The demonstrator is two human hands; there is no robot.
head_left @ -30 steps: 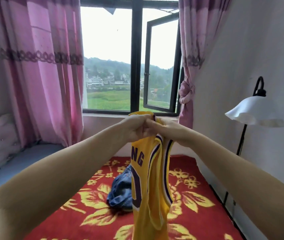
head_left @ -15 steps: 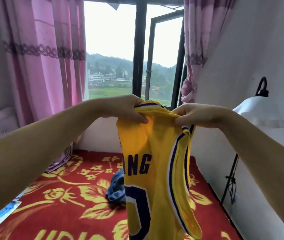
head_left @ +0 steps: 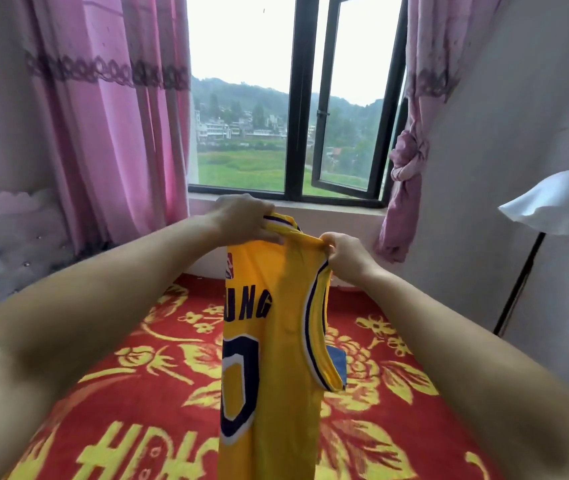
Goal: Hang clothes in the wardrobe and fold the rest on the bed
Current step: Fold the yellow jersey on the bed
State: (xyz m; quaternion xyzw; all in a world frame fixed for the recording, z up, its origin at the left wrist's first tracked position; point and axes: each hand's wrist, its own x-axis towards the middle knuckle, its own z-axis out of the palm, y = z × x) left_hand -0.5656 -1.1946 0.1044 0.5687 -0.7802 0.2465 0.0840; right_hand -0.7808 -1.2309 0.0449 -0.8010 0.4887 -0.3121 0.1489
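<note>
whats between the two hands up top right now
In the head view, a short bunched stretch of the yellow jersey shoulder spans from the left hand to the right hand; both pinch it.

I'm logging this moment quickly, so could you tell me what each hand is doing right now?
Left hand: grips the top edge of the yellow jersey.
Right hand: pinches the jersey's top edge too.

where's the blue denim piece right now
In the head view the blue denim garment lies on the red floral bedspread, right of centre, mostly hidden behind the hanging yellow jersey.
</note>
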